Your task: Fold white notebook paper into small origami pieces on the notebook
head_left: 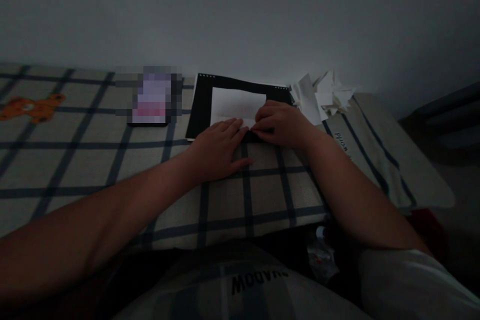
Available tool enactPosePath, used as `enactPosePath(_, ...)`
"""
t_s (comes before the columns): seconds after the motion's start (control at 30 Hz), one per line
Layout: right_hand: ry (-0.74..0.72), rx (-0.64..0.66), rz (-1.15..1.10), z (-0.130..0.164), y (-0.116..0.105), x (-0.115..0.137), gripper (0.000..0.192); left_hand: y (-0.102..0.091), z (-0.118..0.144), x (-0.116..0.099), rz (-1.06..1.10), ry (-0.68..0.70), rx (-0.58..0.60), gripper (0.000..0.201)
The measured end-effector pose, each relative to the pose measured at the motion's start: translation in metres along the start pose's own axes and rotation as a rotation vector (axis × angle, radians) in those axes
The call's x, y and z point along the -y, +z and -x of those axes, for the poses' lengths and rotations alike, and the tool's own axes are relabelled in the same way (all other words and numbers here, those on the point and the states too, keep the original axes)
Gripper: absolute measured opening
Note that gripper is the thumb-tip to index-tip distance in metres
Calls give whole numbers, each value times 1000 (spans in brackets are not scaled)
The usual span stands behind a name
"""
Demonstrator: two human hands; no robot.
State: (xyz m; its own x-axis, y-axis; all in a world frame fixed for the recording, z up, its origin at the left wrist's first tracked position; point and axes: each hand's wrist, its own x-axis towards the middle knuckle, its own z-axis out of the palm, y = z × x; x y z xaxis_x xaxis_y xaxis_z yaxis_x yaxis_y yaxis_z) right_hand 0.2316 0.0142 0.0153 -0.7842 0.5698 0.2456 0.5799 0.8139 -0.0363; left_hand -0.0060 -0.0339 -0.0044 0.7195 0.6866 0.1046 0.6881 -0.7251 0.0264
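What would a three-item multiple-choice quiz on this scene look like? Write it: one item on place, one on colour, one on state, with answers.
1. Where does the pile of folded paper pieces lie?
A. right of the black board
B. on the orange bear print
C. in the person's lap

2. What colour is the board under the white paper?
A. red
B. black
C. yellow

3. How is the left hand posed?
A. clenched in a fist
B. raised in the air
C. flat, fingers pressing the paper's near edge

Answers: 1 A, the pile sits past the board's right end. 2 B, a dark frame surrounds the sheet. 3 C, its fingers lie spread beside the right hand.
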Motion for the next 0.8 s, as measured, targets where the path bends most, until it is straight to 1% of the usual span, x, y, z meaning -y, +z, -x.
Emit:
enactPosePath(0.4, 28, 51, 85, -4, 0, 10, 27, 0, 1, -1, -14, 11, -21, 82)
enactPosePath(0.6, 82, 103, 23, -5, -7, 11, 24, 2, 1, 1, -16, 17, -38, 82)
enactPosePath(0.8, 119, 154, -28, -2, -14, 7, 22, 1, 0, 0, -25, 13, -6, 84)
